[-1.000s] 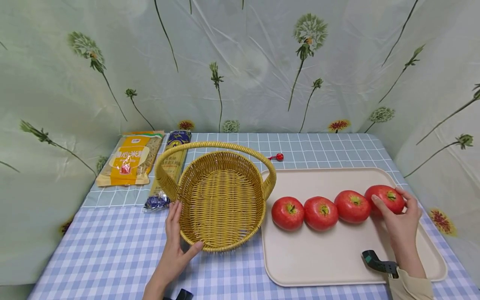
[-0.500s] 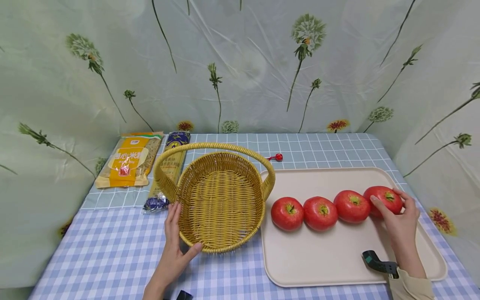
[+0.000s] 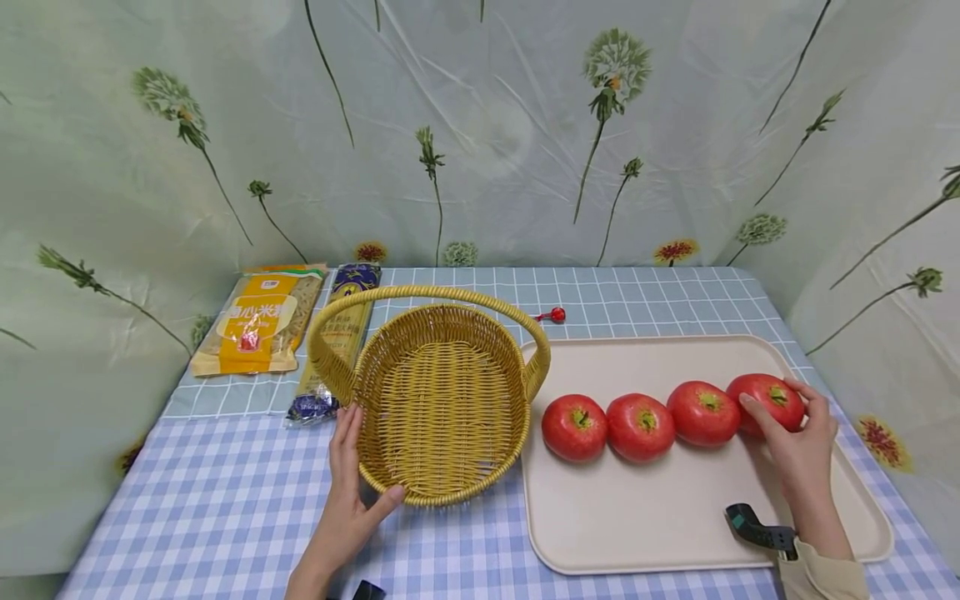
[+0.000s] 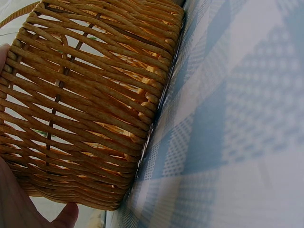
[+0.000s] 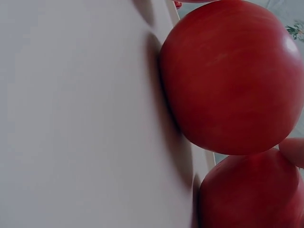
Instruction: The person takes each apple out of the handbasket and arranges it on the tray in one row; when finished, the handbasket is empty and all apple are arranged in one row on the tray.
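My left hand (image 3: 347,500) rests against the left front of an empty golden wicker basket (image 3: 442,492), its fingers along the outer wall and its thumb at the rim. In the left wrist view the thumb (image 4: 66,216) shows beside the basket's woven side (image 4: 85,104). My right hand (image 3: 804,450) holds the rightmost red apple (image 3: 761,396) between thumb and fingers. That apple is at the end of a row of several on a beige tray (image 3: 637,533). In the right wrist view, a neighbouring apple (image 5: 232,76) partly hides the held one (image 5: 247,194).
A yellow food bag (image 3: 251,325) and a spaghetti packet (image 3: 341,342) lie at the back left, the packet partly behind the basket handle (image 3: 435,290). A small red ball-shaped item (image 3: 555,315) lies behind the tray. Floral cloth (image 3: 495,133) hangs around the table.
The view has shifted very slightly. Both hands, the basket and the apples stay practically where they were.
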The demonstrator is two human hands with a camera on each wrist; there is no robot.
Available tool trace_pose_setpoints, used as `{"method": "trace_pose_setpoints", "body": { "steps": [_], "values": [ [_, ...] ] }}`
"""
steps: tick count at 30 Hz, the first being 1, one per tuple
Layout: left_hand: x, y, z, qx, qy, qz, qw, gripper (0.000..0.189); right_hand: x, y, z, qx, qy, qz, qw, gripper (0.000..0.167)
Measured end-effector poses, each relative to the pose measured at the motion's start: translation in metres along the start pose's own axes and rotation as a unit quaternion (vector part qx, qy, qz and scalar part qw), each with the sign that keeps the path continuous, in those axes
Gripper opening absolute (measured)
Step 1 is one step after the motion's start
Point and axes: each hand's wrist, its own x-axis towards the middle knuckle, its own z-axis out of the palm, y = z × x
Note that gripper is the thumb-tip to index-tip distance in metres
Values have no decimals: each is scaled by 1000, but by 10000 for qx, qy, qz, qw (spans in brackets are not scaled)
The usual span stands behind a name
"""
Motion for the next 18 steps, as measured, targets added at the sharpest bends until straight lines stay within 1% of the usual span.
{"method": "trace_pose_setpoints", "body": {
  "steps": [3,5,10,15,18],
  "values": [
    [-2,-11,0,57,-58,-121,9999,103,-1,1,0,-85,-31,-16,10000,68],
    [-3,-15,-1,75,-104,-203,9997,104,-2,1,0,-118,-49,-16,9999,69],
    [-3,-15,-2,109,-182,-223,9995,104,-3,-1,-1,-190,-107,-23,9998,71],
    [-2,-15,0,91,-166,-182,9997,104,-3,-1,-2,-216,-149,-7,9997,72],
    [-2,-16,0,64,-136,-99,9998,104,-3,-2,-2,-222,-165,28,9996,72]
  ]
}}
